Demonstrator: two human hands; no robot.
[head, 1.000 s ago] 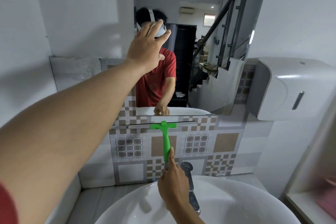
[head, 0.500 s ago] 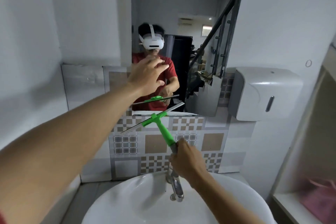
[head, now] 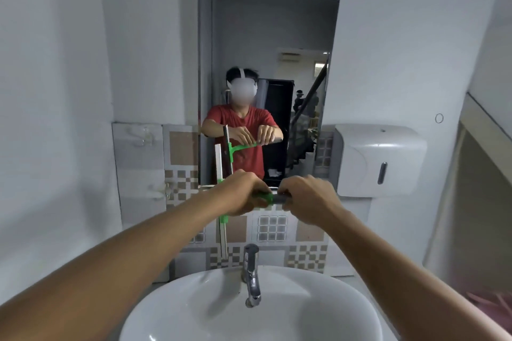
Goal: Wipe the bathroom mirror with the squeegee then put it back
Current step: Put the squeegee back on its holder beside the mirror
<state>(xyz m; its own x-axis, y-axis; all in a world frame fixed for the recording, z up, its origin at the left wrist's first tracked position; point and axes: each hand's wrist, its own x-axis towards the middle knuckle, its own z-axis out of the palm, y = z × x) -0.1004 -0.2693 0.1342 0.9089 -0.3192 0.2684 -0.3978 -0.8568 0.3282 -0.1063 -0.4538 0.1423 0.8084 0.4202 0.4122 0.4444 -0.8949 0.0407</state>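
The green squeegee (head: 223, 219) hangs in front of the tiled wall with its handle level and its long pale blade upright at the left. My left hand (head: 240, 194) grips the green handle close to the blade. My right hand (head: 307, 198) grips the dark end of the same handle. Both hands are held just below the bottom edge of the tall wall mirror (head: 266, 44), apart from the glass. The mirror reflects a person in a red shirt holding the squeegee.
A white basin (head: 277, 310) with a chrome tap (head: 251, 274) lies directly below my hands. A white paper dispenser (head: 379, 159) is fixed to the wall at the right. Patterned tiles (head: 273, 228) back the basin. A shelf edge shows far right.
My left hand came down from the mirror and took hold of the squeegee handle. The squeegee turned from tilted to blade-upright, handle level. The view pulled back from the mirror.
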